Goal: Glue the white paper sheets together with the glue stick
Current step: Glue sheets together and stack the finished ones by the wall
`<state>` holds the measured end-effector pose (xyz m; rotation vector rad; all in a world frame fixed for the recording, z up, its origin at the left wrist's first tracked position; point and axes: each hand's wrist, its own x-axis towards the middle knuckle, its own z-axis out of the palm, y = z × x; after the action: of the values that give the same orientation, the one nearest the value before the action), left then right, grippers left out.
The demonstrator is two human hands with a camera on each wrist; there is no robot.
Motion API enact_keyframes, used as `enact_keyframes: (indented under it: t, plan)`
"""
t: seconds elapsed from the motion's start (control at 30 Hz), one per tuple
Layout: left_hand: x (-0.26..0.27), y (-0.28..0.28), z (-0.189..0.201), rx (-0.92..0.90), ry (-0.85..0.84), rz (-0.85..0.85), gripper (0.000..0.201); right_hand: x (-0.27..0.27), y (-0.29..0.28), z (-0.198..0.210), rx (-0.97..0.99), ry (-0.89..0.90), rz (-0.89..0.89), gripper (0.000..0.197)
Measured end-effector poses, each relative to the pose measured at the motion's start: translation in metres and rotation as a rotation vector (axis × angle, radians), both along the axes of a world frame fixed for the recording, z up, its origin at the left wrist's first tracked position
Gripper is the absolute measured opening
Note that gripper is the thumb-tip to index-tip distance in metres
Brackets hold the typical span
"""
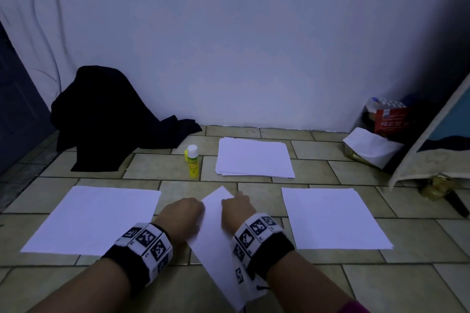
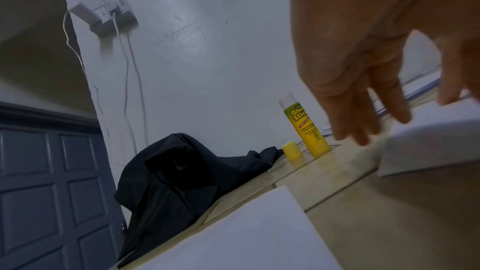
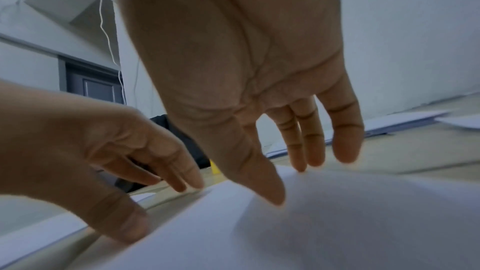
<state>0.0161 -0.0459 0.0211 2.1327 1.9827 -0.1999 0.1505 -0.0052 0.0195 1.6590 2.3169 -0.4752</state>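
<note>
Slanted white paper sheet (image 1: 216, 231) lies on the beige tiled floor (image 1: 381, 287) btwn both hands. Left hand (image 1: 181, 213) at its left edge, right hand (image 1: 237, 207) on its far end. Right wrist view shows what the head view hides: both grips apart, fingers (image 3: 309, 141) straight, tips on the paper. Yellow glue stick w/ white tip (image 1: 192, 161) stands upright beyond; left wrist view shows its yellow cap (image 2: 293, 150) off, just beside it. Stack of white sheets (image 1: 254, 157) to its right; flat single sheets left (image 1: 94, 218) & right (image 1: 330, 218).
</note>
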Motion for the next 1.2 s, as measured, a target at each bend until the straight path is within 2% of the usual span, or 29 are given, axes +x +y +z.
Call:
enact_keyframes:
  t: [0.07, 0.27, 0.37, 0.47, 0.6, 0.73, 0.9, 0.97, 1.03, 1.1, 1.13, 1.2]
  plan:
    - [0.0, -0.002, 0.001, -0.034, 0.026, -0.006, 0.046, -0.01, -0.005, -0.004, -0.02, 0.024, 0.003, 0.035]
    - [-0.008, -0.008, -0.008, -0.14, -0.096, 0.024, 0.11, -0.031, -0.014, -0.015, -0.113, 0.093, 0.137, 0.08]
    - [-0.01, -0.011, -0.008, -0.238, -0.056, 0.017, 0.113, -0.029, -0.012, -0.017, -0.168, 0.1, 0.199, 0.086]
    - [-0.009, -0.01, -0.006, -0.288, -0.081, 0.053, 0.115, -0.013, -0.002, -0.017, -0.188, 0.031, 0.231, 0.086]
    - [-0.01, -0.008, -0.01, -0.317, -0.09, 0.052, 0.116, 0.028, 0.016, -0.007, -0.206, -0.002, 0.118, 0.089]
    - [-0.013, -0.007, -0.013, -0.315, -0.073, 0.033, 0.116, 0.068, 0.029, -0.008, -0.189, -0.021, -0.002, 0.103]
    - [-0.016, -0.007, -0.007, -0.332, -0.09, 0.031, 0.127, 0.064, 0.03, -0.007, -0.125, -0.02, -0.033, 0.113]
    - [-0.016, -0.005, 0.0, -0.304, -0.049, 0.07, 0.117, 0.059, 0.025, -0.004, -0.031, 0.007, -0.093, 0.104]
    - [-0.013, -0.001, 0.008, -0.163, 0.067, 0.085, 0.083, 0.052, 0.018, 0.0, 0.04, -0.033, -0.115, 0.091]
    - [-0.006, 0.001, 0.014, -0.039, 0.218, 0.046, 0.059, 0.044, 0.015, 0.002, 0.051, -0.085, -0.079, 0.073]
    - [-0.004, 0.002, 0.013, 0.008, 0.225, 0.021, 0.048, 0.039, 0.014, 0.001, 0.043, -0.075, -0.071, 0.06]
    - [0.003, 0.002, 0.001, 0.054, 0.089, -0.028, 0.034, 0.027, 0.011, -0.002, 0.033, -0.03, -0.083, 0.04]
